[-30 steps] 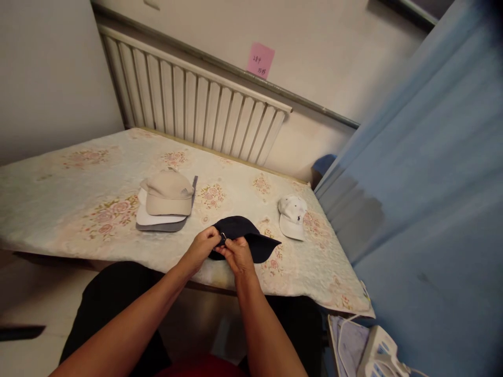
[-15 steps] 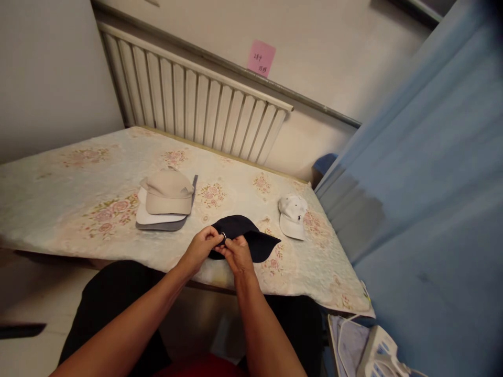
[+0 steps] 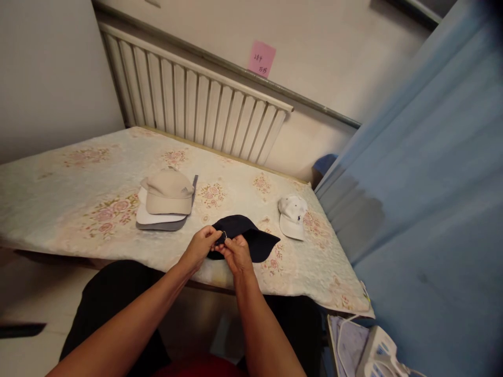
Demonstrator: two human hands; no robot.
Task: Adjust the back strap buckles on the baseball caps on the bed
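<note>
A black baseball cap [image 3: 263,243] lies on its side on the flowered table cover, its brim pointing right. My left hand [image 3: 202,245] pinches the back strap of this cap from the left. From the right, my right hand [image 3: 238,252] grips the same strap, thumb and fingers pressed together. Between my fingertips shows a small metal buckle [image 3: 225,236]. The strap's end is mostly hidden by my fingers. To the left sits a stack of caps, a beige cap [image 3: 168,191] over a white cap [image 3: 157,215] and a grey cap [image 3: 161,227].
A white cap with a small dark logo [image 3: 293,217] stands alone at the right of the table cover [image 3: 70,183]. Behind is a radiator [image 3: 192,99]; a blue curtain [image 3: 416,173] hangs at the right. A white corded appliance [image 3: 379,351] sits at the lower right.
My hands have barely moved; the fingers shift slightly at the buckle. The black cap and the other caps stay in place.
</note>
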